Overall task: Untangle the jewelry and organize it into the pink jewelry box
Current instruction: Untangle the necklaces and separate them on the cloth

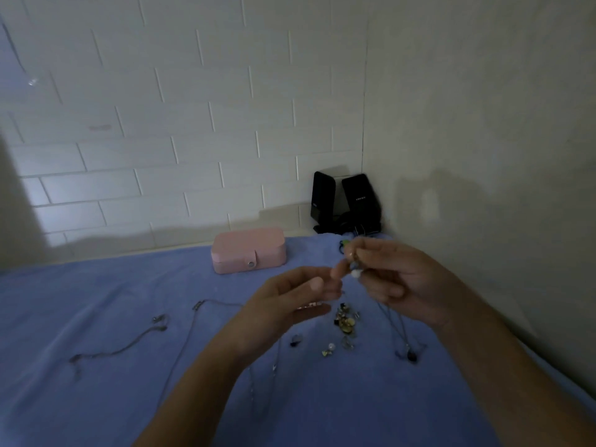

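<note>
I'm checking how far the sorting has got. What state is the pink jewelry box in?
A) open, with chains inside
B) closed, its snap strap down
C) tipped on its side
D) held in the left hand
B: the pink jewelry box sits flat and shut on the blue cloth, snap strap fastened, untouched by the right hand, which pinches a beaded piece nearer the camera.

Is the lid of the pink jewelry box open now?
No, the pink jewelry box sits closed, its snap tab down over the front.
</note>
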`<state>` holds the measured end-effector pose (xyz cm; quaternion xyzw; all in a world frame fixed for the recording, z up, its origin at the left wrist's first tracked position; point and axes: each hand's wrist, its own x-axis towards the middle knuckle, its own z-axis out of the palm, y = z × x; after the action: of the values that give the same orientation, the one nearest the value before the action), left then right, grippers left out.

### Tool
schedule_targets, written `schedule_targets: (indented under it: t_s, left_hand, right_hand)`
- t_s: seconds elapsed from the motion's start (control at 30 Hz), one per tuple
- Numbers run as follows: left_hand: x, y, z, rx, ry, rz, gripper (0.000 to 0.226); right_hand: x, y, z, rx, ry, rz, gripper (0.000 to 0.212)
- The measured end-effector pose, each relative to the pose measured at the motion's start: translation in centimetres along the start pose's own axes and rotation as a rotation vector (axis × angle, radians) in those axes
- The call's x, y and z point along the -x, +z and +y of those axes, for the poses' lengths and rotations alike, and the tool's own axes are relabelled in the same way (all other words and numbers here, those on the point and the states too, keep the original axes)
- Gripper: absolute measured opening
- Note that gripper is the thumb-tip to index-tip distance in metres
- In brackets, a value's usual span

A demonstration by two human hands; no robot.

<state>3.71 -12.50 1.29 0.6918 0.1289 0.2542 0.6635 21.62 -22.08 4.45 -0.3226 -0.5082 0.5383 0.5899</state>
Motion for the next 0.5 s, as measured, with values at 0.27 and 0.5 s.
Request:
schedule_targets:
  t_s: [0.27,0.5]
  left_hand:
    - [0.2,-0.3,0.3,0.197,0.05,-0.105,0.044]
    - [0.2,-0.1,0.5,0.077,0.09,-0.033,0.017]
  right_hand:
    - [0.0,1.1,0.0,0.335,0.093,0.079,0.01]
    - [-0.5,1.6,0.4,0.358,0.059,0.173,0.014]
